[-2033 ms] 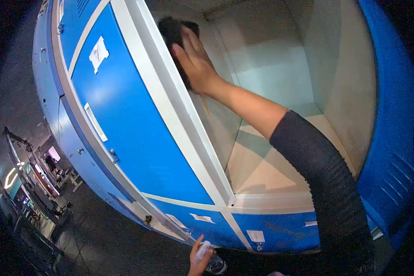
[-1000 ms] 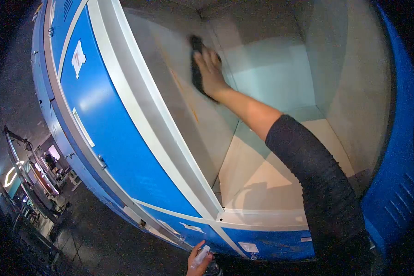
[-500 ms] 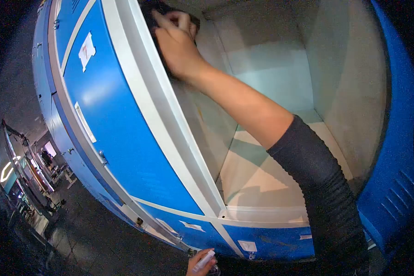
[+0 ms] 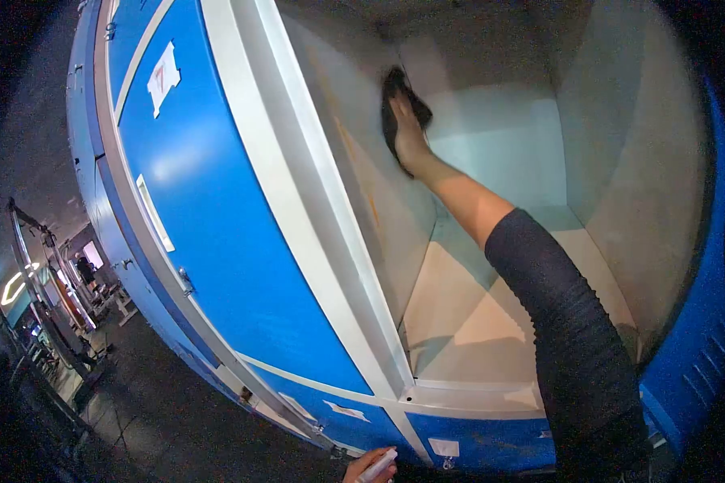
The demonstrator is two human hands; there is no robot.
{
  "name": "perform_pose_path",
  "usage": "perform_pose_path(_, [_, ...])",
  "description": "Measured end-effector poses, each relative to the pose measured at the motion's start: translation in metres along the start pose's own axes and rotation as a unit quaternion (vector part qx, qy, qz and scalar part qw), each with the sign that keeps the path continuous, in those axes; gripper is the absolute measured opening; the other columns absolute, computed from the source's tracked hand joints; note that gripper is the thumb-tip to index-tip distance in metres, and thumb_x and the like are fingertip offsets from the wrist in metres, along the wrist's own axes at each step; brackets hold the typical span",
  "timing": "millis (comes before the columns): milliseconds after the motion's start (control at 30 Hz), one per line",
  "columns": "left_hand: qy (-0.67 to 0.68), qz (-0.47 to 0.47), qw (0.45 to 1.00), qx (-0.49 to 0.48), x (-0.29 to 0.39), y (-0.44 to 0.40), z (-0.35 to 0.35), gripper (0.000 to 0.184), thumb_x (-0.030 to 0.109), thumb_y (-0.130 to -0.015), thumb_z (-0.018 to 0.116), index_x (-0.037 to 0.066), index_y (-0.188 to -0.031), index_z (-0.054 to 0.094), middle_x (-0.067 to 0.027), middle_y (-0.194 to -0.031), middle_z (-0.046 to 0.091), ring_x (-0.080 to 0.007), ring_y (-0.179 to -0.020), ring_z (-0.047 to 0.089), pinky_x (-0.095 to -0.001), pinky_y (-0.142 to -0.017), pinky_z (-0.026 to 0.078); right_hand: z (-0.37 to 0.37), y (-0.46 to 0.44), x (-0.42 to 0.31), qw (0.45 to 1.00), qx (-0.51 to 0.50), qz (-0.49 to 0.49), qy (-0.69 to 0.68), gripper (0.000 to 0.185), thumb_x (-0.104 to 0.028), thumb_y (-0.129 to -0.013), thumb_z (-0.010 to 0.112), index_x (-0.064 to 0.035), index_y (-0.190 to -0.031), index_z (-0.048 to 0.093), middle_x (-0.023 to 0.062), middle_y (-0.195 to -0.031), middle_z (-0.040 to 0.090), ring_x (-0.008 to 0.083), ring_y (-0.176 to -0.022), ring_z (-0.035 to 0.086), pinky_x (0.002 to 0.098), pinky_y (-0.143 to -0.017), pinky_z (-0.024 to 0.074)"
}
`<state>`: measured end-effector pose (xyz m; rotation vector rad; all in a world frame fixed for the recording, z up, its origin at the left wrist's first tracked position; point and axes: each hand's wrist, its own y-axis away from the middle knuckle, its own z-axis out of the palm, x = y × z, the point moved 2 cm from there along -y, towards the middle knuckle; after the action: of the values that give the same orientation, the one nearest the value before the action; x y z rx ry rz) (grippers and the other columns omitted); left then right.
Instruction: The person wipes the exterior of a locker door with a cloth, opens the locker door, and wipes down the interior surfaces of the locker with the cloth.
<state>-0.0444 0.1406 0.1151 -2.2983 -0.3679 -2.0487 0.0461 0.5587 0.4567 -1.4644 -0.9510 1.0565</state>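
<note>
Inside the open locker (image 4: 491, 153), my right hand (image 4: 411, 137) presses a black cloth (image 4: 392, 117) against the left side wall, near the back corner. The hand is slightly blurred, with its fingers laid along the cloth. At the bottom edge of the view, my left hand (image 4: 368, 465) is wrapped round a white plastic piece (image 4: 380, 464) that looks like the head of a spray bottle. The rest of that object is out of view. This hand is in front of the lower lockers.
A shut blue locker door (image 4: 217, 201) with a paper label (image 4: 163, 79) stands to the left. White frame posts (image 4: 298, 161) border the opening. Another blue door (image 4: 701, 338) is at the right. Gym equipment (image 4: 48, 298) stands on the dark floor at far left.
My right hand has moved with the black cloth from near the front of the left wall, deeper inside and lower in view. The left hand has shifted slightly right and down.
</note>
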Motion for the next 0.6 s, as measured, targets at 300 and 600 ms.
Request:
perform_pose_path(300, [-0.124, 0.199, 0.970, -0.068, -0.003, 0.002, 0.015, 0.032, 0.018, -0.085, 0.061, 0.001, -0.113, 0.057, -0.0161, -0.109, 0.059, -0.0259, -0.091, 0.059, -0.0338, -0.078, 0.047, -0.029, -0.018, -0.089, 0.976, -0.006, 0.199, -0.094, 0.051, -0.034, -0.095, 0.021, -0.0092, -0.138, 0.026, 0.0152, -0.145, 0.021, 0.0355, -0.133, 0.018, 0.0450, -0.108, 0.0126])
perform_pose_path(600, [-0.212, 0.209, 0.934, -0.197, -0.019, -0.006, 0.016, 0.036, 0.022, -0.084, 0.062, 0.005, -0.115, 0.055, -0.0127, -0.109, 0.059, -0.0244, -0.088, 0.061, -0.0320, -0.073, 0.048, -0.044, -0.086, -0.175, 0.951, 0.113, -0.269, -0.100, 0.046, -0.029, -0.093, 0.030, -0.0099, -0.134, 0.035, 0.0202, -0.137, 0.032, 0.0404, -0.127, 0.027, 0.0475, -0.106, 0.0196])
